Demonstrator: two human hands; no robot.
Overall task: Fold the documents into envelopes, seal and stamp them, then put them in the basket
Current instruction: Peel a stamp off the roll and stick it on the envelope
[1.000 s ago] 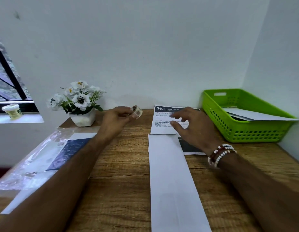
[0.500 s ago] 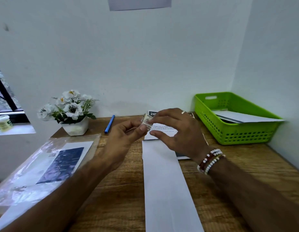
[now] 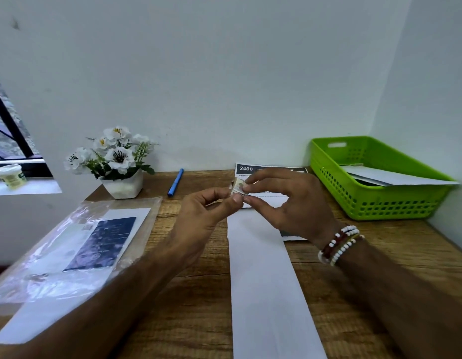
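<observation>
A long white envelope (image 3: 266,275) lies lengthwise on the wooden table (image 3: 193,307) in front of me. Above its far end, my left hand (image 3: 201,216) and my right hand (image 3: 294,203) meet and both pinch a small stamp (image 3: 237,188) between thumb and fingertips. Behind the hands lies a printed document (image 3: 246,169) headed "2400", partly hidden by them. A green basket (image 3: 375,203) at the right rear holds white envelopes (image 3: 395,177).
A clear plastic sleeve with printed sheets (image 3: 77,244) lies at the left. A pot of white flowers (image 3: 116,161) and a blue pen (image 3: 175,182) are at the back. A small jar (image 3: 10,174) stands on the window sill. Walls close the back and right.
My left hand brought the stamp from the back left to the middle. My right hand left the document and came up to pinch the stamp too.
</observation>
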